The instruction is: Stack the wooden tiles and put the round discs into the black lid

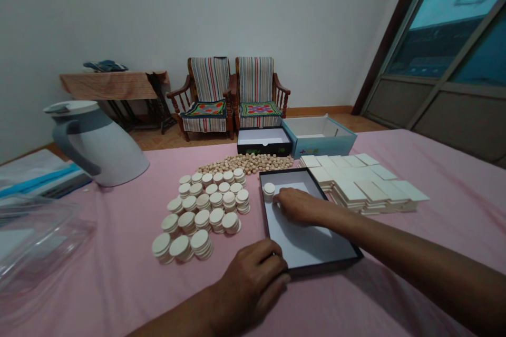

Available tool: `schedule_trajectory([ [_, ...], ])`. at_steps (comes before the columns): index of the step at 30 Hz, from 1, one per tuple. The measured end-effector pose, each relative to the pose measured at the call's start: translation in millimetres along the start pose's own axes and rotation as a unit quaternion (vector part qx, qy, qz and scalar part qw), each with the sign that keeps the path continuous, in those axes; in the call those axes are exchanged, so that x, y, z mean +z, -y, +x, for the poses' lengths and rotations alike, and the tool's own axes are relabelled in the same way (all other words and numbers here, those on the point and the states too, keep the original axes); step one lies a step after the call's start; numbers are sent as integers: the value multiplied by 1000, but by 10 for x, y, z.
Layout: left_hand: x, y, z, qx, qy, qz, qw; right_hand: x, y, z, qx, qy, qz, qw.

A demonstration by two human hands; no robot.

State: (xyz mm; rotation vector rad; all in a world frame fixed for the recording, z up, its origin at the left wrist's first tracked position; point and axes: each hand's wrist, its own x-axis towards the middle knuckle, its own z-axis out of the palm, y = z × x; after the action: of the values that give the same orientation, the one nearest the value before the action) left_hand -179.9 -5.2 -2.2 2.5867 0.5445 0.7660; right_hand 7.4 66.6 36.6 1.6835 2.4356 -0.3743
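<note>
A shallow black-rimmed box (316, 264) with a pale inside lies in front of me. My left hand (256, 276) has its fingers curled over the near left corner of this box. Inside it, a short stack of round white discs (269, 190) stands in the far left corner. My right hand (296, 206) reaches into the box just right of that stack, fingers closed and pointing down; whatever they hold is hidden. Left of the box, several stacks of the same discs (203, 201) stand in rows on the pink cloth.
Small wooden cubes (253, 163) form a heap behind the discs. White square tiles (367, 184) are piled at right. A black box (264, 142) and light blue box (324, 143) stand behind. At left are a jug (106, 142) and a clear plastic container (39, 242).
</note>
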Motion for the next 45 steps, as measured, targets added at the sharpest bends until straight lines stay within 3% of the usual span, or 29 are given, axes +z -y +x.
schedule_trajectory([
  [16,-2,1,-10,-7,3,5,1000,-38,-131,308,-19,-2,15,1000],
  [23,0,1,-8,-4,7,5,1000,-17,-259,297,-30,-5,31,999],
  [34,-16,-7,8,3,0,0,1000,40,-208,305,-23,-9,35,999],
  [39,-21,-14,-48,6,-6,24,1000,-18,-163,197,-14,-39,22,999],
  [45,-118,-51,-131,14,-72,72,995,-280,51,23,-6,-111,9,994],
])
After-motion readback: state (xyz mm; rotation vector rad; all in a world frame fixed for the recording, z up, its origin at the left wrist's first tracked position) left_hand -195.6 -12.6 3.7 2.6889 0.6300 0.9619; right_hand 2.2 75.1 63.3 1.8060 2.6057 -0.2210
